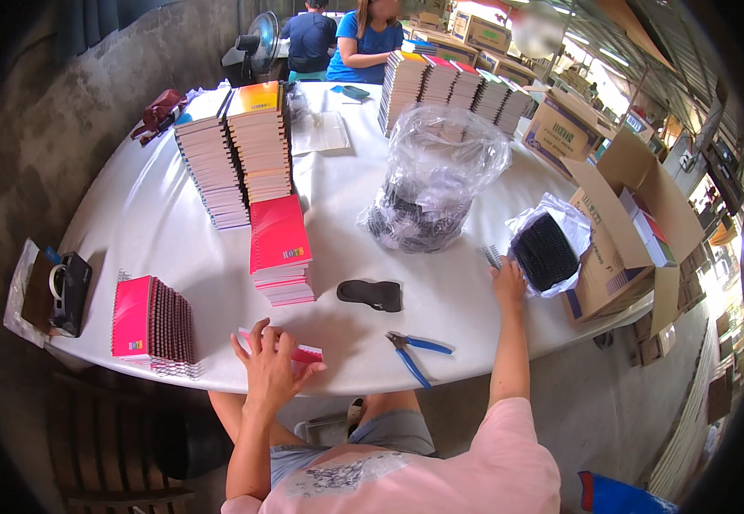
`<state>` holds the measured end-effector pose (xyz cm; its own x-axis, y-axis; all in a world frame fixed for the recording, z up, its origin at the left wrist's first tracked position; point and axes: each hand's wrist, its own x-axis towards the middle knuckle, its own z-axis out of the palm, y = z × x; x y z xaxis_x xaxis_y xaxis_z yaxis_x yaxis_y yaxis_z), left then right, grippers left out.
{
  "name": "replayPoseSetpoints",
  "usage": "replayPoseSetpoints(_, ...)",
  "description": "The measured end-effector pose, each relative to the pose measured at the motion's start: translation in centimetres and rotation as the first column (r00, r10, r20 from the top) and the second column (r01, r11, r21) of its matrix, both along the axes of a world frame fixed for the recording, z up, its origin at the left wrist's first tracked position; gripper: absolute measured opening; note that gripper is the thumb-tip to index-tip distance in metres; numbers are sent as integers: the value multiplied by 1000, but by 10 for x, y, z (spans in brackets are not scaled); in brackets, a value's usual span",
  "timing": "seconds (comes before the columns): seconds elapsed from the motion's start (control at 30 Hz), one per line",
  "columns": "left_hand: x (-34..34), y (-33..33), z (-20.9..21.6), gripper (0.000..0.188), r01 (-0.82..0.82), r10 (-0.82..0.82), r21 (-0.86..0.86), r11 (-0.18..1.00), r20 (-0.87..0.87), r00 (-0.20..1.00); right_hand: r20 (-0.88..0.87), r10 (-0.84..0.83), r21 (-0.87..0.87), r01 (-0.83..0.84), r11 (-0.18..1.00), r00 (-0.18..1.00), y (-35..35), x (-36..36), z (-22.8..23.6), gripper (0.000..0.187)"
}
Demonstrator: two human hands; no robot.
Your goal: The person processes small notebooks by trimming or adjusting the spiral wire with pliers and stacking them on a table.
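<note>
My left hand grips a red-covered notebook at the table's near edge; its fingers are bent over the top and hide most of it. My right hand is closed on a dark wire binding spiral, beside a pile of black spirals lying in white wrapping. A pair of blue-handled cutting pliers lies between my hands. Farther in is a flat black piece, perhaps a pad. A stack of red notebooks stands beyond my left hand. To the left sits a stack of spiral-bound red notebooks.
Tall notebook stacks rise at the back left, and more stacks at the back. A clear plastic bag holds black spirals. An open carton stands right; a tape dispenser sits far left. Two people are across the table.
</note>
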<state>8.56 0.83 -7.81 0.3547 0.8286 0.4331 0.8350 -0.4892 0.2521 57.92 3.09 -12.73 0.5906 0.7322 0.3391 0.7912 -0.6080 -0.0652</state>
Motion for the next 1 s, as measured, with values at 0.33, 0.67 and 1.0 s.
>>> replayPoseSetpoints(0.33, 16, 7, -24, 48, -186, 124, 296, 937, 215, 969, 147, 317, 232, -344, 910, 937, -10, -65, 105, 35)
replayPoseSetpoints(0.67, 8, 3, -27, 40, -176, 99, 262, 949, 280, 955, -505, 849, 582, -666, 466, 153, -44, -304, 82, 17)
replayPoseSetpoints(1.0, 12, 5, -26, 38, -187, 96, 276, 943, 312, 945, -475, 859, 532, -715, 453, 191, -34, -294, 69, 16)
